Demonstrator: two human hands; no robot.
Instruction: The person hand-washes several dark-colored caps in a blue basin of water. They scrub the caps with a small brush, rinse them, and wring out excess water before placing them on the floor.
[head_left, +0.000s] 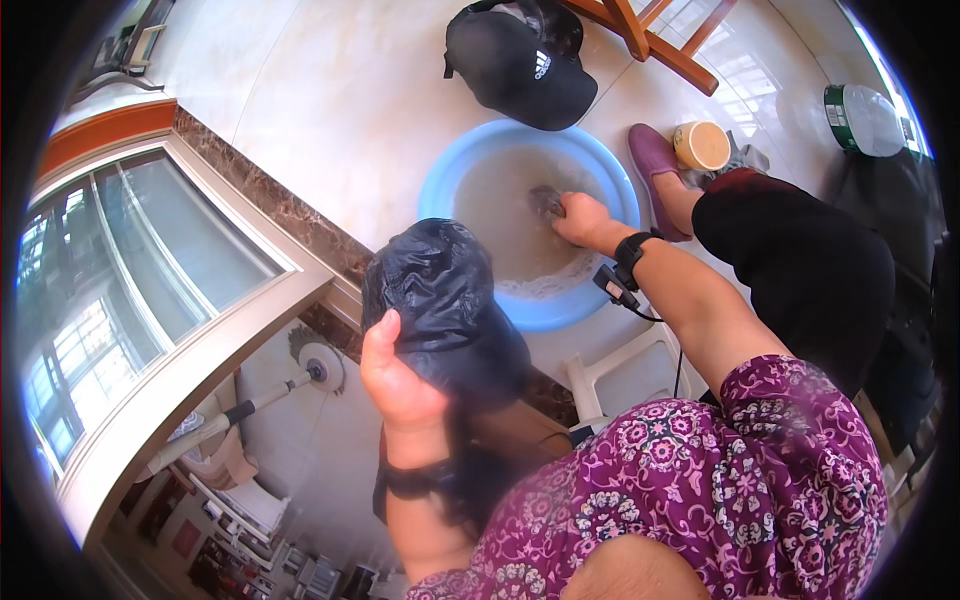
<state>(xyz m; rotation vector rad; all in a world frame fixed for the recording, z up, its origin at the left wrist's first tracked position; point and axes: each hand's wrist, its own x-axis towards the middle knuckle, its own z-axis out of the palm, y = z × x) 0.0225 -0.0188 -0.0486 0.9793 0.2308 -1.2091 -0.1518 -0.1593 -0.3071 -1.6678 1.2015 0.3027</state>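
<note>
A wet, wrinkled black cap (439, 292) is in my left hand (401, 375), its thumb resting against the crown and the brim pointing down to the right. Over the light blue basin (439, 184), my right hand (585, 219) grips a dark wet cloth or similar piece (545, 201) at the surface of the cloudy, greyish water (502, 217). Suds line the water's lower edge. Just beyond the basin lies a black Adidas cap (499, 64), its brim over the rim, with another dark, shiny item (562, 30) behind it.
Right of the basin are my purple shoe (654, 161), a yellowish tub (703, 146) and a clear plastic bottle (874, 120). A wooden frame (675, 60) stands at the top. A cream plastic stool (634, 375) is close below the basin. A sliding glass door (150, 247) and mop (322, 367) are left.
</note>
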